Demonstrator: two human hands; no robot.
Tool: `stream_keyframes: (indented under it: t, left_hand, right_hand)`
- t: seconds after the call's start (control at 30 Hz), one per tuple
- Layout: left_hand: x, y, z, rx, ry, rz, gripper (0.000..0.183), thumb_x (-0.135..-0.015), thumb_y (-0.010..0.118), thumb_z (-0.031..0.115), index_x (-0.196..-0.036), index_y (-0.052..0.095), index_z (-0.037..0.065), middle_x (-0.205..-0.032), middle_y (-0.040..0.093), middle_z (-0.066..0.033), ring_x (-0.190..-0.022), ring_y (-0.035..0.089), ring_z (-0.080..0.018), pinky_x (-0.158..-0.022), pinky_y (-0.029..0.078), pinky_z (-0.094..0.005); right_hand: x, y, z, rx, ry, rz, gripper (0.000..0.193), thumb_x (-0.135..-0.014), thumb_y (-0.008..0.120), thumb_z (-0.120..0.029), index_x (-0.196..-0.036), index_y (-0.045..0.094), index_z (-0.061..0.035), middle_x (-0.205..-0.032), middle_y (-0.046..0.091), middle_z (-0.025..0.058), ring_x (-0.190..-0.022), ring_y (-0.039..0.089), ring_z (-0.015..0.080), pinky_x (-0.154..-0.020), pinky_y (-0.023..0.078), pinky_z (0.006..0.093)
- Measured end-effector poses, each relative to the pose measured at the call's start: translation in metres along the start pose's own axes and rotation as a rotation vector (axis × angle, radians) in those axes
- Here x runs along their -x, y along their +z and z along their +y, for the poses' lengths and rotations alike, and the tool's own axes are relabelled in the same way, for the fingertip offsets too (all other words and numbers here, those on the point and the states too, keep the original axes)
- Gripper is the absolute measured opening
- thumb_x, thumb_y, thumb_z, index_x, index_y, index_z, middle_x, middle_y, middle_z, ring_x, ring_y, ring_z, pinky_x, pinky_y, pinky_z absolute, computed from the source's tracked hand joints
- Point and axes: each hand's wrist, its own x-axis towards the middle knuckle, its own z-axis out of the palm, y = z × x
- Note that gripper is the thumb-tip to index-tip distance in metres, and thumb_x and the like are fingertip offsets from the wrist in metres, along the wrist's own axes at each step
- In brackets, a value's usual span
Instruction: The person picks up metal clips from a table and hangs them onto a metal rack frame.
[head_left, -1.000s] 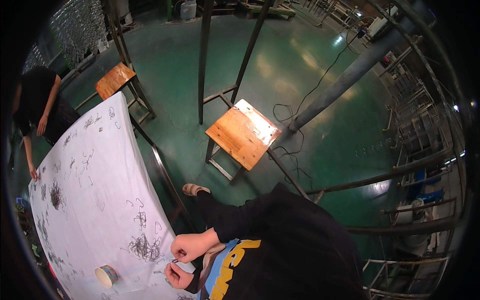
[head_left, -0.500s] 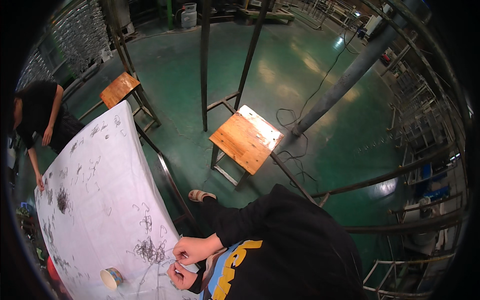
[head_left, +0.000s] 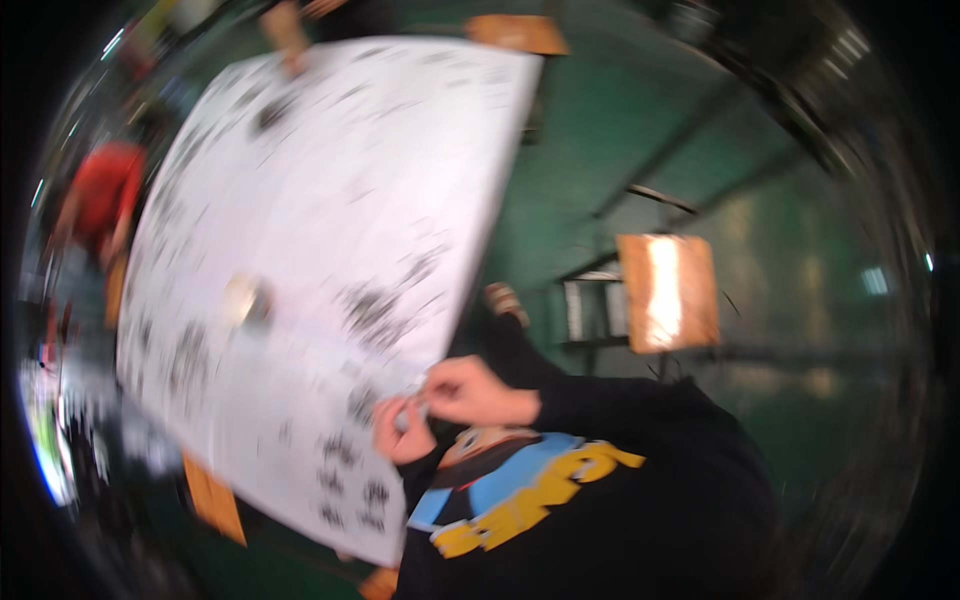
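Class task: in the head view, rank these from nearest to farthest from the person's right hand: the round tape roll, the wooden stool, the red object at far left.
From the right hand:
1. Wooden stool, to its right.
2. Tape roll, left on the white sheet; nearly level with the stool.
3. Red object, far left.

Black long-sleeved top (head_left: 640,480) with a blue, orange and yellow chest print (head_left: 520,490).

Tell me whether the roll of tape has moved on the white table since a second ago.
Cannot tell. The roll of tape now shows higher in the blurred picture, but the white table swung with it, so the camera turned; its spot among the scribbles looks similar.
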Motion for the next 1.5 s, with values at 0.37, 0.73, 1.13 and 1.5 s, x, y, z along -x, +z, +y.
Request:
stream_keyframes:
  t: [0.37, 0.73, 1.13, 1.5]
  left_hand:
    - [0.004, -0.040, 0.019, 0.008, -0.078, 0.143, 0.014, -0.065, 0.062, -0.008, -0.075, 0.056, -0.001, -0.068, 0.057, -0.0098, -0.060, 0.050, -0.0196, -0.056, 0.040, -0.0266]
    - [0.010, -0.057, -0.022, 0.169, -0.279, 0.221, 0.018, -0.067, 0.064, 0.006, -0.082, 0.057, 0.001, -0.077, 0.057, -0.0094, -0.069, 0.054, -0.0209, -0.065, 0.043, -0.0297]
    - [-0.006, -0.051, -0.129, -0.799, -0.430, -0.131, 0.021, -0.066, 0.068, 0.028, -0.068, 0.063, 0.009, -0.072, 0.058, -0.0031, -0.078, 0.050, -0.0210, -0.074, 0.034, -0.0350]
    - [-0.014, -0.039, -0.091, 0.140, -0.809, 0.049, 0.010, -0.073, 0.065, 0.013, -0.074, 0.061, 0.004, -0.069, 0.058, 0.0008, -0.067, 0.052, -0.0083, -0.064, 0.041, -0.0206]
  right_hand:
    - [-0.019, 0.034, -0.006, 0.054, -0.243, -0.240, 0.008, -0.066, 0.061, 0.003, -0.073, 0.057, 0.0003, -0.092, 0.050, 0.0119, -0.077, 0.050, 0.0179, -0.069, 0.042, 0.0265]
    - [-0.027, 0.038, -0.013, -0.009, -0.310, -0.286, 0.010, -0.070, 0.057, 0.006, -0.078, 0.055, 0.0025, -0.101, 0.056, 0.0184, -0.077, 0.058, 0.0208, -0.067, 0.047, 0.0282]
    - [-0.023, 0.013, -0.011, 0.108, -0.284, -0.144, 0.010, -0.067, 0.055, 0.006, -0.071, 0.051, -0.0032, -0.077, 0.063, 0.0090, -0.072, 0.056, 0.0202, -0.071, 0.039, 0.0304]
    - [-0.018, 0.004, -0.010, 0.238, -0.347, -0.285, 0.012, -0.065, 0.058, 0.003, -0.071, 0.051, -0.0039, -0.079, 0.060, 0.0075, -0.072, 0.055, 0.0220, -0.068, 0.039, 0.0307]
